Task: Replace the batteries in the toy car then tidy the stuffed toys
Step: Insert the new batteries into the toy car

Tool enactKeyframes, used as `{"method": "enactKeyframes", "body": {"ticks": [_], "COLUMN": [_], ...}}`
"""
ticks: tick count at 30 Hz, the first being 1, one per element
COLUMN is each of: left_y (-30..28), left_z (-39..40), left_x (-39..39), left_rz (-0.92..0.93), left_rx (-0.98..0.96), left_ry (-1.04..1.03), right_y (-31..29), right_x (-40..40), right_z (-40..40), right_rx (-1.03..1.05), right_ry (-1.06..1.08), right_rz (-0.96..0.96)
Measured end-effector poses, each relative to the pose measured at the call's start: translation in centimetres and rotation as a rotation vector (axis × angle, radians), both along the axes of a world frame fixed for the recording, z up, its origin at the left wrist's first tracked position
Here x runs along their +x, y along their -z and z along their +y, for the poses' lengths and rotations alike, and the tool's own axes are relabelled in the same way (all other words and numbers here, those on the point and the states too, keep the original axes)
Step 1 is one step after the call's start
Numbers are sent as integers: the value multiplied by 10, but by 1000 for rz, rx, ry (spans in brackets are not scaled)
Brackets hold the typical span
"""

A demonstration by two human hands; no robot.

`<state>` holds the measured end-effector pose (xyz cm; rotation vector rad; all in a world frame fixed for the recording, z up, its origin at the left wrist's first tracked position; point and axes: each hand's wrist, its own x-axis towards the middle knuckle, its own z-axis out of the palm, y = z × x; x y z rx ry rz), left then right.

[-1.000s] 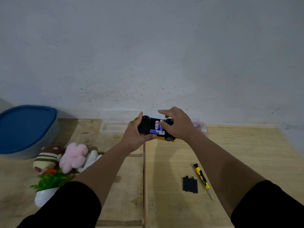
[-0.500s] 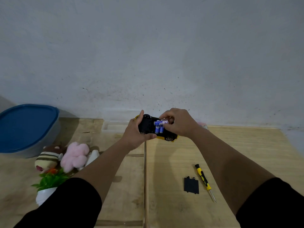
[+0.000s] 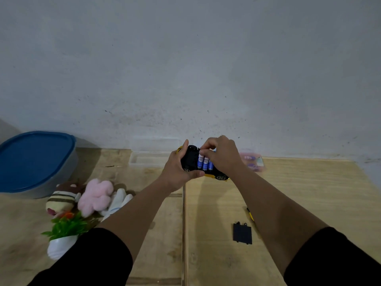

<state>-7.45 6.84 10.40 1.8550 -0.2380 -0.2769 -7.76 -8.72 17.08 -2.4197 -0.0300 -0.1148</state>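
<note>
Single head-mounted wide-angle view, facing forward and down over the wooden table (image 3: pixel 309 188) toward the wall (image 3: pixel 185 69); forearms enter from the bottom edge.

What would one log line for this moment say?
left hand: grips toy car upside down | right hand: fingertips on batteries in bay | battery cover: off, on table | stuffed toys: untidied

Toy car held belly-up, mid-frame
Black-and-yellow toy car (image 3: pixel 190 162) shows three blue-white batteries (image 3: pixel 204 162); striped, pink and white stuffed toys (image 3: pixel 90 198) lie lower left.
</note>
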Motion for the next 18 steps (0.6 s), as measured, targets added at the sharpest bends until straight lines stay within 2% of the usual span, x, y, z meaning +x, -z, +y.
{"method": "enactKeyframes", "body": {"ticks": [4, 10, 18], "left_y": [-3, 1, -1], "left_z": [-4, -3, 0], "left_x": [2, 6, 5], "left_rz": [1, 5, -15], "left_rx": [-35, -56, -28], "left_ry": [-31, -55, -63], "right_y": [5, 9, 10], "right_x": [3, -1, -5], "right_z": [-2, -4, -3], "right_rx": [-123, -337, -270], "right_ry": [4, -67, -2], "right_rz": [-82, -81, -117]}}
